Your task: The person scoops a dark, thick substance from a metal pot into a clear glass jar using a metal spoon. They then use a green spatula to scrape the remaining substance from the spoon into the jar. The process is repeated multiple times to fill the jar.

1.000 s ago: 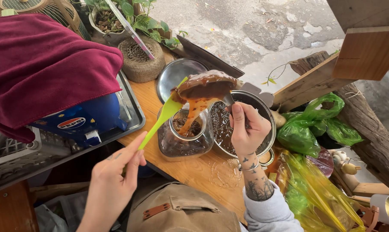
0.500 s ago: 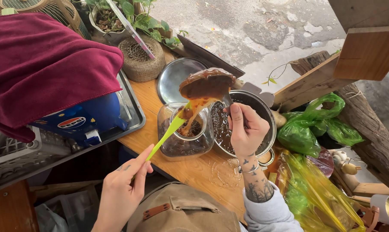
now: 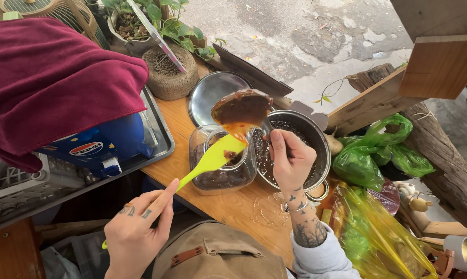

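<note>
Right hand [image 3: 291,157] clenched on ladle [image 3: 242,109], bowl tilted up-left of it, directly over glass jar [image 3: 220,163]. Left hand [image 3: 138,232] grips green spatula [image 3: 212,160]; blade up-right, under ladle lip.

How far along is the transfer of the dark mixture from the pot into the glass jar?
Partly done: the glass jar already holds dark mixture in its lower part. In hand: the right hand tilts a coated ladle over the jar while the left hand holds a green spatula beneath it. Left: the metal pot still holds mixture.
</note>
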